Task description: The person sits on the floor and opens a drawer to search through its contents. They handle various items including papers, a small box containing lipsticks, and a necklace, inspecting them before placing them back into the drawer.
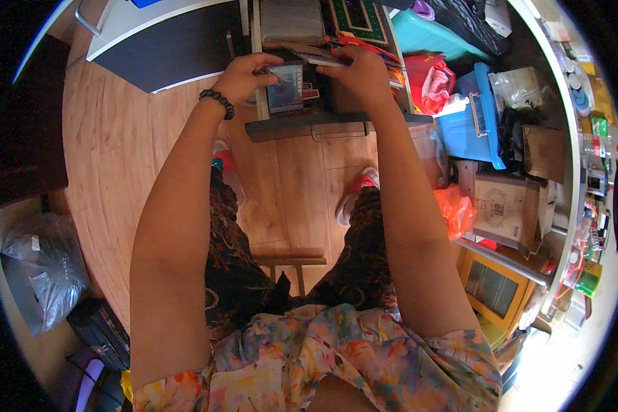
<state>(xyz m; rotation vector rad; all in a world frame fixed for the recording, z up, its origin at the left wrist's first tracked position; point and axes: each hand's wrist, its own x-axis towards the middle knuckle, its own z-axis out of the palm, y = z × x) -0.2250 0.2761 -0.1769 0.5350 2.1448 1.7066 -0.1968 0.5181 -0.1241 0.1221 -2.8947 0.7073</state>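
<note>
My left hand point(244, 75), with a dark bead bracelet on its wrist, grips the left edge of a small flat case with a bluish cover point(285, 88). The case stands upright in an open dark drawer point(309, 123). My right hand point(361, 72) lies over the items packed in the drawer just right of that case; its fingers curl down among them, and whether they grip one I cannot tell. Flat colourful booklets point(336, 55) lie behind both hands.
A wooden stool point(288, 257) stands between my knees on the wood floor. A blue plastic box point(475, 117), a red bag point(429, 82), an orange bag point(456, 209) and cardboard boxes point(505, 209) crowd the right. A grey plastic bag point(44, 271) lies at the lower left.
</note>
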